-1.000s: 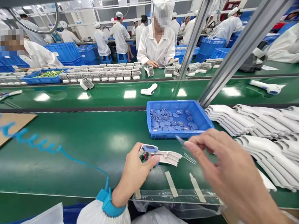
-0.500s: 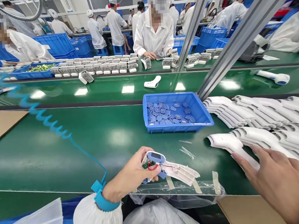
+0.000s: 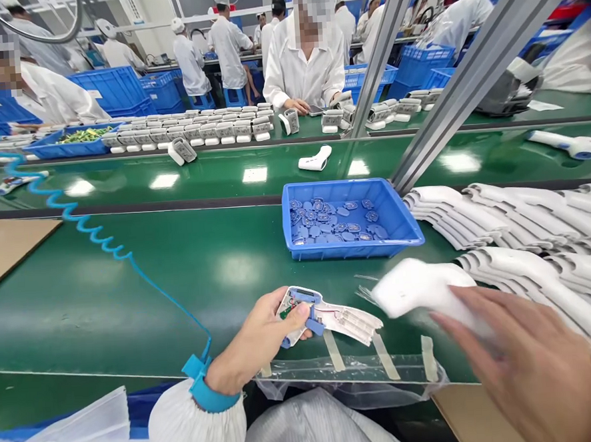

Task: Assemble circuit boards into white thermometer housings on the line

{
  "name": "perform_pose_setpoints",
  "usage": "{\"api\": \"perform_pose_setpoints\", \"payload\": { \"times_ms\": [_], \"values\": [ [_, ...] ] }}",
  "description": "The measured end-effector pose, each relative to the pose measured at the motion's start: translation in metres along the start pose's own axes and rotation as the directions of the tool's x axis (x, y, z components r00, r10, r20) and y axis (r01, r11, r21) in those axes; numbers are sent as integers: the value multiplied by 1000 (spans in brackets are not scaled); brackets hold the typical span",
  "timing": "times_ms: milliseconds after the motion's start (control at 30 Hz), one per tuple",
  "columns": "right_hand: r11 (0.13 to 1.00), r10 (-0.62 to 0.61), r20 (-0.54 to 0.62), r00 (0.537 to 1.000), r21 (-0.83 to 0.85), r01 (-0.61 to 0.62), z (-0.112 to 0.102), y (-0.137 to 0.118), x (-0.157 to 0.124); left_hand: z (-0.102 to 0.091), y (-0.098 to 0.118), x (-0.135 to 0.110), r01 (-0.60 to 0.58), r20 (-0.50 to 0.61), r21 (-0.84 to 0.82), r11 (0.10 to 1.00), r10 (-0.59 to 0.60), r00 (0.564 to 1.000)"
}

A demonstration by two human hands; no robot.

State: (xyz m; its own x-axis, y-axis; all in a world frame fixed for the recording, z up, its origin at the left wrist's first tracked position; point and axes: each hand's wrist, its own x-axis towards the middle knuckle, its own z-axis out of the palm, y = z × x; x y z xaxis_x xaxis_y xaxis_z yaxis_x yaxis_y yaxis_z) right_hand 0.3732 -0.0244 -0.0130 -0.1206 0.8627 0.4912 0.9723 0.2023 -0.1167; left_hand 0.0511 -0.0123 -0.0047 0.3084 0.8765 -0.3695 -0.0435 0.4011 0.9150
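Note:
My left hand [image 3: 276,322] is closed around an open thermometer half-shell [image 3: 349,319], its thumb on the blue inner part. A green circuit board, a red wire and the hollow handle show inside the shell. My right hand [image 3: 528,347], blurred by motion, grips a white plastic housing shell [image 3: 424,286] between thumb and fingers, clear of the bench. Rows of similar white shells [image 3: 523,267] lie nested just beyond that hand. A blue strap [image 3: 213,389] with a coiled cord circles my left wrist.
A blue bin [image 3: 352,249] of small blue parts stands ahead. Clear strips lie near it, and taped plastic film [image 3: 355,371] lines the bench edge. A metal post [image 3: 467,84] slants at right. Beyond, a conveyor [image 3: 212,173] carries white devices; a co-worker [image 3: 306,67] sits opposite.
My right hand has lifted a white shell off the near end of the stack and brought it left. My left hand has tilted its half-shell slightly. Items on the conveyor have shifted right.

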Motion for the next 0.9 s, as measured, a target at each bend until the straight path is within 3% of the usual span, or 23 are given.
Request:
{"api": "perform_pose_setpoints", "payload": {
  "times_ms": [133,200,267,367,433,533,600,667,733,833,900],
  "values": [
    [934,-354,-37,934,44,356,-9,-63,10,1,5,-2,-26,10,-13,1000,26,1000],
    [898,-433,-55,900,58,435,-8,-88,16,0,2,-2,-67,27,-32,997,68,997],
    [890,-445,-58,894,81,448,-3,-104,19,-1,-2,-1,-99,57,-29,995,101,993],
    [901,-412,-15,911,138,410,7,-114,20,-1,-7,-1,-104,20,40,994,103,994],
    [897,-385,112,916,277,344,11,-112,20,-1,-8,-3,-116,4,101,988,116,993],
    [842,-306,419,855,539,37,10,-104,25,-1,-4,-8,-160,40,228,960,155,987],
    [755,-253,516,819,634,-165,7,-105,34,-1,2,-11,-148,8,344,927,155,988],
    [664,-196,474,858,709,-240,6,-119,46,1,8,-13,-122,-51,419,900,158,986],
    [645,-78,371,925,727,-237,9,-142,57,4,14,-13,-142,-68,429,892,189,980],
    [744,19,176,984,655,-131,18,-176,65,8,17,-13,-213,9,441,872,233,973],
    [811,-54,55,997,585,11,25,-188,66,9,14,-12,-255,94,518,816,242,966]
  ]
}}
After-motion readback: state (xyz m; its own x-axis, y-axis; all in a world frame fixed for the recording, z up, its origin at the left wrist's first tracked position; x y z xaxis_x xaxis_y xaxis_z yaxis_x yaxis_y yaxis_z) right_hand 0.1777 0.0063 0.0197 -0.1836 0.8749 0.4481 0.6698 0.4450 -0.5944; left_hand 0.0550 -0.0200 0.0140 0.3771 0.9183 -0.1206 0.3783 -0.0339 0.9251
